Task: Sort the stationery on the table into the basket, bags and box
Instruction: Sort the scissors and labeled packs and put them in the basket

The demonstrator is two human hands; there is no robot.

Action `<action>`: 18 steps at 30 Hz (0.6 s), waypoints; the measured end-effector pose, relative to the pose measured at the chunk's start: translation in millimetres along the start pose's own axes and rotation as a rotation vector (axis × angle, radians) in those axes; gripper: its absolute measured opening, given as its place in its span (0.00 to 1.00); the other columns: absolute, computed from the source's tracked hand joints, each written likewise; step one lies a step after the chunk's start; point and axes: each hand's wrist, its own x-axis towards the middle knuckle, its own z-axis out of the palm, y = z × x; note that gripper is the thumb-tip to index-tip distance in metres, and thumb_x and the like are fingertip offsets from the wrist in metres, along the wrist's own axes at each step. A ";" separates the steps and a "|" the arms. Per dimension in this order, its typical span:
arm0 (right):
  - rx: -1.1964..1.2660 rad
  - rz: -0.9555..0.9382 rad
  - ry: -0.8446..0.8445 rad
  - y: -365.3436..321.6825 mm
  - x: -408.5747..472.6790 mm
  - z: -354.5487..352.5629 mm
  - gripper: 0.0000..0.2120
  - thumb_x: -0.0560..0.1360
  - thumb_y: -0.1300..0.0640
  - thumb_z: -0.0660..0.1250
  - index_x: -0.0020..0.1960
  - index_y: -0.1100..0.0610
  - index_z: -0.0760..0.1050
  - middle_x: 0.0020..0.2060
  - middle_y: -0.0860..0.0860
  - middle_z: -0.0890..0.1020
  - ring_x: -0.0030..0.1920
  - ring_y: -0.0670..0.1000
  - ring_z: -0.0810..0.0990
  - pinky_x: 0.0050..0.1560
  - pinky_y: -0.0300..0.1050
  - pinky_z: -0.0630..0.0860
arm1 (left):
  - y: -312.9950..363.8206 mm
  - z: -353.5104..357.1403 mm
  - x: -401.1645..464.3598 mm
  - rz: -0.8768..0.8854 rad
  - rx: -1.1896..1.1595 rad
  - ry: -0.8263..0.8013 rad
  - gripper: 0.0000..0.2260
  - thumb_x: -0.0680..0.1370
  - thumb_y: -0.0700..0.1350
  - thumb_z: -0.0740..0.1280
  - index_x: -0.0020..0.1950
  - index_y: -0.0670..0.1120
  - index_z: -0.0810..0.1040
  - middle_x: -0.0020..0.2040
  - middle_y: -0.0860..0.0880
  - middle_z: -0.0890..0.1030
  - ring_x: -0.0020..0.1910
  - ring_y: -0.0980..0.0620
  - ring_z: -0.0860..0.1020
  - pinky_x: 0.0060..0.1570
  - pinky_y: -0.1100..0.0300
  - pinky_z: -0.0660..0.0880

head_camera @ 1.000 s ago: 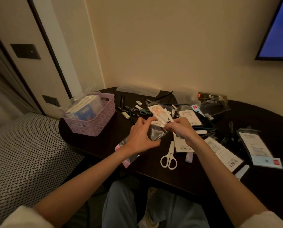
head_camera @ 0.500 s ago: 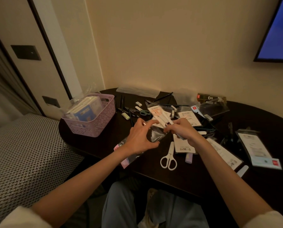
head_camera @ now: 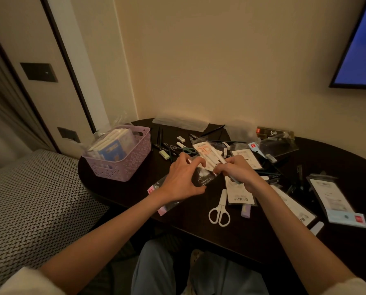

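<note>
My left hand (head_camera: 183, 177) grips a small clear plastic bag (head_camera: 202, 177) above the dark table (head_camera: 241, 235), fingers curled round its left side. My right hand (head_camera: 237, 172) pinches the bag's right edge and also holds a white pen-like stick (head_camera: 219, 159) that slants up to the left. A pink perforated basket (head_camera: 122, 160) with packets inside stands at the table's left end. White scissors (head_camera: 219, 211) lie closed near the front edge. Pens, erasers and flat packets are scattered behind and to the right of my hands.
A dark box (head_camera: 274, 133) sits at the back by the wall. Flat packaged cards (head_camera: 335, 201) lie at the right. A patterned bed (head_camera: 28, 199) is left of the table, a screen (head_camera: 361, 50) hangs top right, and my knees are below the table edge.
Both hands stayed over the same spot, working the bag; my right hand's fingers shifted slightly along the bag's edge. Nothing on the table moved.
</note>
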 end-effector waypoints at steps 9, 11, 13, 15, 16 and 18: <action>-0.185 -0.002 0.022 -0.1 3.5 2.1 0.12 0.71 0.55 0.72 0.48 0.63 0.81 0.43 0.53 0.79 0.39 0.46 0.74 0.34 0.37 0.67 | -1.9 0.7 0.7 0.009 -0.023 0.004 0.27 0.67 0.51 0.76 0.61 0.52 0.66 0.59 0.48 0.64 0.58 0.51 0.67 0.62 0.50 0.69; -0.148 0.021 0.029 -3.1 1.0 -2.9 0.13 0.74 0.50 0.70 0.48 0.61 0.81 0.40 0.49 0.77 0.39 0.44 0.72 0.34 0.38 0.66 | -4.7 2.8 2.2 -0.007 -0.046 -0.018 0.27 0.67 0.50 0.76 0.61 0.53 0.65 0.60 0.48 0.64 0.59 0.50 0.68 0.63 0.49 0.69; -0.066 0.066 0.025 -5.9 -1.1 -10.1 0.13 0.74 0.47 0.69 0.47 0.58 0.80 0.44 0.48 0.77 0.42 0.43 0.73 0.40 0.40 0.69 | -7.2 5.0 3.4 -0.021 -0.057 -0.046 0.28 0.67 0.50 0.76 0.61 0.53 0.65 0.60 0.48 0.65 0.60 0.50 0.68 0.64 0.48 0.68; 0.050 0.115 -0.047 -10.9 -5.1 -19.9 0.10 0.74 0.51 0.69 0.49 0.57 0.79 0.44 0.48 0.77 0.44 0.44 0.73 0.44 0.43 0.70 | -8.2 7.8 5.3 -0.031 -0.060 -0.065 0.29 0.67 0.50 0.76 0.62 0.54 0.64 0.61 0.48 0.65 0.60 0.51 0.69 0.65 0.48 0.67; 0.101 0.127 -0.103 -12.3 -5.8 -24.8 0.09 0.73 0.56 0.69 0.52 0.58 0.78 0.46 0.49 0.77 0.45 0.45 0.74 0.44 0.42 0.70 | -8.2 9.2 6.5 -0.035 -0.062 -0.071 0.29 0.67 0.50 0.76 0.62 0.54 0.64 0.61 0.48 0.64 0.60 0.51 0.69 0.65 0.48 0.67; 0.148 0.125 -0.207 -13.9 -6.7 -32.5 0.14 0.72 0.66 0.65 0.57 0.61 0.78 0.52 0.52 0.76 0.47 0.48 0.73 0.42 0.40 0.71 | -8.3 11.6 8.8 -0.044 -0.069 -0.083 0.30 0.68 0.50 0.76 0.63 0.54 0.64 0.62 0.48 0.64 0.61 0.51 0.69 0.66 0.48 0.67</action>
